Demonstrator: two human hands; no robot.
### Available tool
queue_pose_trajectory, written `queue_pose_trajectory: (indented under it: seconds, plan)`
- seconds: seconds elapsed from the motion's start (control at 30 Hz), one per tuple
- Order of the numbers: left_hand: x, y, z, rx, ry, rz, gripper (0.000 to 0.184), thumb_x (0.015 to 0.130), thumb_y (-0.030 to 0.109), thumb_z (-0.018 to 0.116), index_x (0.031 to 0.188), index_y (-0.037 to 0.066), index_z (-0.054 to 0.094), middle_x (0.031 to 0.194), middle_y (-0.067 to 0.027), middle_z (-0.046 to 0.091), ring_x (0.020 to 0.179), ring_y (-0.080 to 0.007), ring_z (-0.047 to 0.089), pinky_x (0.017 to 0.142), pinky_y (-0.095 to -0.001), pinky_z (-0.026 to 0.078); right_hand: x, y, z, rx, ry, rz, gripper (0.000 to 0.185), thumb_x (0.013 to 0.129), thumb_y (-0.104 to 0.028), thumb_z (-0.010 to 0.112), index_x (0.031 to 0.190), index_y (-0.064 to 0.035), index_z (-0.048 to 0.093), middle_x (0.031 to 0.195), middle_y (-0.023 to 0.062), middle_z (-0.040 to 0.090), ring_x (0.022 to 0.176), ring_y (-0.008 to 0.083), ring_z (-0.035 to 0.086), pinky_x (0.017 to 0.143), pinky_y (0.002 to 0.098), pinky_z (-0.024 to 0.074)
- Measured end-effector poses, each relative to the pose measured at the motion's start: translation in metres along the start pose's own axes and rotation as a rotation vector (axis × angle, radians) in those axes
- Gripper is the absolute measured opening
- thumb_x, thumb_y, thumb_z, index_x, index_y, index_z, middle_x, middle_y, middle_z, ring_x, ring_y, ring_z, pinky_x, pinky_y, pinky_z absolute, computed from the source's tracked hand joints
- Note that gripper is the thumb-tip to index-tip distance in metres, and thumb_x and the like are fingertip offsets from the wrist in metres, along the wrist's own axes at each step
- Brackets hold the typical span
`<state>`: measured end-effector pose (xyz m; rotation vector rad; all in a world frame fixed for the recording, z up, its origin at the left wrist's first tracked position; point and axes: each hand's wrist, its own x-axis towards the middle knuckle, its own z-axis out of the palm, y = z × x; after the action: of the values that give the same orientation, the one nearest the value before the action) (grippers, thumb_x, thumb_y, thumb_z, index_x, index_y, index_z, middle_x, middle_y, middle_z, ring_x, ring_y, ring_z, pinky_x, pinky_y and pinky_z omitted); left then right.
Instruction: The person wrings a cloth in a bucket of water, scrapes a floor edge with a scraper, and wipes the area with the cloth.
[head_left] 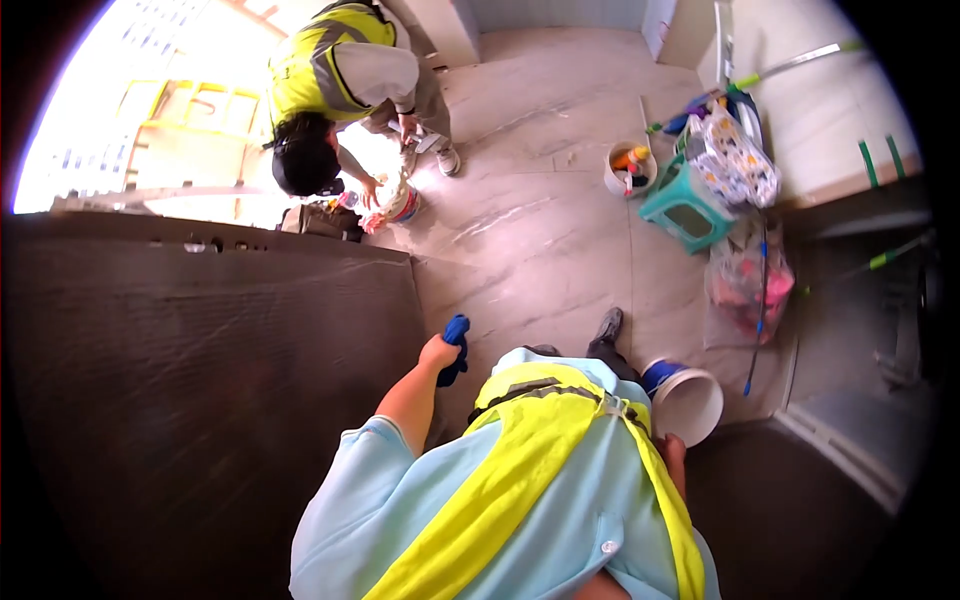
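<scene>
My left hand (440, 352) is closed round a bunched dark blue cloth (456, 340), held out beside the large dark panel. On the other side of my body, my right hand (673, 446) grips the edge of a white bucket (689, 407). The bucket is tilted, its opening faces away from my body, and something blue shows at its side. Part of my right hand is hidden behind the bucket and my vest.
A co-worker (325, 75) bends over a bucket (403, 202) at the upper left. To the right are a bucket with bottles (630, 168), a green stool (688, 212), plastic bags (745, 290) and a pole (762, 310). A dark panel (220, 380) fills the left.
</scene>
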<state>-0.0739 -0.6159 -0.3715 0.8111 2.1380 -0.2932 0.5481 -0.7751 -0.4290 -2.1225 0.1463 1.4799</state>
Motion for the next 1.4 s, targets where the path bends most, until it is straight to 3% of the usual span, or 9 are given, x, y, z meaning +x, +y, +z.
queue_pose_trajectory:
  seconds: [0.07,0.27,0.53,0.7,0.87,0.93,1.07,1.2,1.4]
  plan:
    - [-0.025,-0.004,0.011,-0.122,-0.002,-0.110,0.045,0.072,0.032,0.070,0.106,0.004,0.063,0.104,-0.0188,0.066,0.099,-0.0311,0.063,0.086,-0.0385,0.049,0.021,-0.057,0.014,-0.136,-0.033,-0.021,0.030,0.087,-0.022,0.055,0.113,-0.0062,0.052,0.094,0.0104,0.054,0.072,0.0253,0.059,0.055,0.0370,0.0509]
    - [-0.088,0.003,0.060,-0.340,0.042,-0.327,0.046,0.073,0.032,0.071,0.109,0.004,0.063,0.106,-0.0167,0.066,0.100,-0.0310,0.063,0.087,-0.0383,0.048,0.058,-0.214,0.049,-0.486,-0.259,-0.118,0.037,0.090,-0.030,0.054,0.122,-0.0119,0.048,0.105,0.0123,0.056,0.088,0.0299,0.060,0.068,0.0435,0.0510]
    - [-0.114,0.016,0.090,-0.599,0.076,-0.555,0.041,0.075,0.029,0.071,0.108,0.006,0.064,0.104,-0.0161,0.066,0.098,-0.0312,0.064,0.086,-0.0390,0.048,0.102,-0.345,0.097,-0.746,-0.090,0.033,0.040,0.089,-0.028,0.053,0.120,-0.0032,0.046,0.108,0.0163,0.056,0.095,0.0359,0.060,0.075,0.0488,0.0514]
    - [-0.077,0.010,0.080,-0.747,0.032,-0.708,0.044,0.073,0.028,0.073,0.108,0.003,0.064,0.107,-0.0163,0.066,0.100,-0.0308,0.063,0.088,-0.0385,0.047,0.100,-0.387,0.212,-0.812,-0.104,-0.010,0.041,0.091,-0.027,0.051,0.124,-0.0029,0.045,0.118,0.0184,0.054,0.097,0.0349,0.060,0.075,0.0477,0.0523]
    - [-0.020,-0.008,0.047,-0.852,-0.028,-0.784,0.048,0.071,0.028,0.075,0.111,0.004,0.063,0.112,-0.0172,0.064,0.105,-0.0296,0.061,0.091,-0.0370,0.047,0.013,-0.413,0.390,-0.963,-0.262,-0.148,0.032,0.089,-0.024,0.056,0.115,-0.0061,0.052,0.099,0.0108,0.060,0.076,0.0246,0.064,0.060,0.0358,0.0542]
    - [0.015,-0.018,0.033,-0.911,0.054,-0.729,0.046,0.071,0.028,0.074,0.109,0.005,0.064,0.109,-0.0170,0.065,0.102,-0.0303,0.062,0.088,-0.0376,0.048,-0.007,-0.422,0.469,-1.128,-0.379,-0.304,0.026,0.088,-0.023,0.059,0.107,-0.0062,0.056,0.089,0.0055,0.059,0.065,0.0173,0.061,0.053,0.0299,0.0518]
    - [0.042,-0.012,-0.048,-0.984,0.295,-0.658,0.042,0.073,0.030,0.073,0.104,0.004,0.063,0.103,-0.0179,0.066,0.097,-0.0313,0.064,0.083,-0.0384,0.048,-0.045,-0.442,0.602,-1.164,-0.533,-0.499,0.025,0.090,-0.019,0.055,0.112,-0.0070,0.055,0.089,0.0042,0.059,0.072,0.0154,0.061,0.057,0.0276,0.0519]
    - [0.046,0.001,-0.101,-1.160,0.481,-0.630,0.036,0.077,0.025,0.072,0.103,0.003,0.062,0.096,-0.0159,0.067,0.089,-0.0289,0.064,0.080,-0.0363,0.048,-0.061,-0.452,0.695,-1.289,-0.611,-0.498,0.031,0.089,-0.021,0.057,0.114,-0.0032,0.055,0.096,0.0072,0.061,0.075,0.0171,0.062,0.059,0.0286,0.0510]
    - [0.035,0.011,-0.045,-1.285,0.545,-0.920,0.042,0.076,0.023,0.073,0.108,0.000,0.061,0.103,-0.0169,0.066,0.095,-0.0284,0.063,0.084,-0.0360,0.047,-0.005,-0.463,0.791,-1.724,-0.550,-0.334,0.035,0.086,-0.023,0.060,0.115,-0.0044,0.055,0.089,0.0097,0.060,0.070,0.0227,0.061,0.052,0.0346,0.0492]
